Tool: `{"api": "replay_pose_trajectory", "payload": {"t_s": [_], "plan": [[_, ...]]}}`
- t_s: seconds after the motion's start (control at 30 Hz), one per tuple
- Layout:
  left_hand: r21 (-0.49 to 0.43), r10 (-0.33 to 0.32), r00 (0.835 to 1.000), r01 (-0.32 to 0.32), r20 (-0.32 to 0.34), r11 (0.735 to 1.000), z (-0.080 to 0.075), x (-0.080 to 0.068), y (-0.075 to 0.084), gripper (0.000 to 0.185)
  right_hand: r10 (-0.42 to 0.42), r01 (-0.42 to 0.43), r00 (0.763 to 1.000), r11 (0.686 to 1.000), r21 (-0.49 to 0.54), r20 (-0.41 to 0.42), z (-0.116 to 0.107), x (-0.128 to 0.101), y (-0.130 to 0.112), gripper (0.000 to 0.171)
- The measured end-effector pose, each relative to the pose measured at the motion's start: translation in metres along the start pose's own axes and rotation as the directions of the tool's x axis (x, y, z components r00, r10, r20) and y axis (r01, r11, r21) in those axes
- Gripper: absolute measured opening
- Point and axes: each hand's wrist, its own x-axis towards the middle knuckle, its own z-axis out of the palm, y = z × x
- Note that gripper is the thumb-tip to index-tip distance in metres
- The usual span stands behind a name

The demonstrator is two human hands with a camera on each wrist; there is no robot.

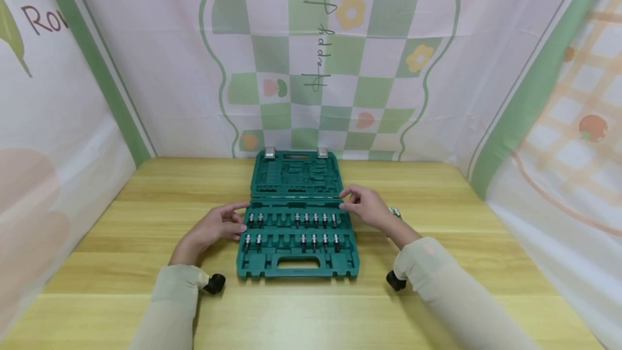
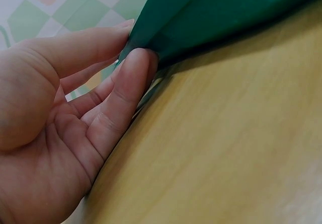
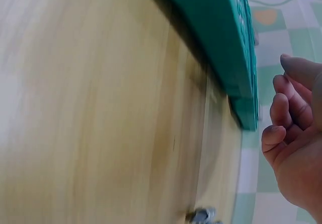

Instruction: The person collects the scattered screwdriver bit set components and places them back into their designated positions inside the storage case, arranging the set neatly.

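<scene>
A green plastic tool case (image 1: 297, 271) lies unfolded on the table, its lid (image 1: 296, 174) laid back behind the base. Two rows of silver-and-black bit sockets (image 1: 316, 220) stand in the base, with vacant slots mid-row. At the left side of the case my left hand (image 1: 214, 227) holds the edge, thumb on the rim and fingers against the side wall, as the left wrist view shows closer. My right hand (image 1: 366, 207) hovers by the right side near the hinge, fingers loosely bent. Between its thumb and index finger I see a gap and no object.
Small metal pieces (image 1: 395, 212), partly hidden by the right forearm, sit on the wooden table (image 1: 301, 317) to the right of the case. Behind the table hangs a checkered green-and-white curtain (image 1: 311, 58), with printed cloth on both sides. A black camera is on each wrist.
</scene>
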Motion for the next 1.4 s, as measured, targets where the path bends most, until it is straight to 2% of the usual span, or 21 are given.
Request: {"api": "replay_pose_trajectory", "payload": {"t_s": [0.17,0.7,1.23,1.4], "plan": [[0.000,0.002,1.000,-0.002,0.001,1.000,0.000,0.000,0.000,0.063,0.002,-0.003,1.000,1.000,-0.022,-0.023,-0.011,-0.005,0.011,0.019],[0.002,0.009,1.000,-0.009,0.004,1.000,0.000,0.000,-0.001,0.062,0.097,-0.100,0.994,0.994,-0.052,-0.047,-0.039,-0.015,0.048,0.020],[-0.002,0.006,1.000,-0.006,0.002,1.000,0.000,-0.001,0.001,0.063,0.105,-0.113,0.992,0.988,-0.109,-0.072,-0.056,-0.025,0.061,0.018],[0.002,0.005,1.000,-0.006,0.004,1.000,0.000,0.000,-0.001,0.063,0.132,-0.141,0.988,0.981,-0.129,-0.078,-0.061,-0.026,0.067,0.018]]}}
